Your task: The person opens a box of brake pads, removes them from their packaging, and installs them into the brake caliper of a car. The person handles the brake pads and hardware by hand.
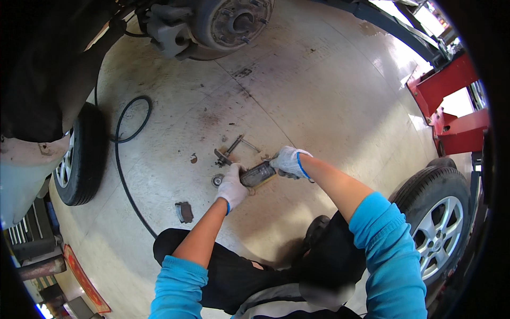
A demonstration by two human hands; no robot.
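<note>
You look to be part way through. Far ahead of your hands, the hub (242, 22) has bare studs and no wheel on it, so that part seems done. The wheel is not back on. A dark pad (184, 212) lies loose on the floor to the left of your left hand, so some pieces seem to be off too. How much is left, I cannot tell.

Your left hand (232, 185), in a white glove, is closed around the near-left end of a dark, long piece (258, 174) with a pale yellow edge. Your right hand (290, 161), gloved too, has its fingers bent in at the other end. It seems to pinch or touch that end, but I cannot see the fingertips well. So the dark piece is right between your two hands, above the floor. I cannot tell just what it is.

Just past your left hand, a screw tool (232, 147) with a thin cross bar lies on the floor. A small round metal part (217, 180) sits just to the left of that hand. Farther left, a black hose (121, 169) loops over the floor. A wheel (435, 228) is well to the right of your right hand.
</note>
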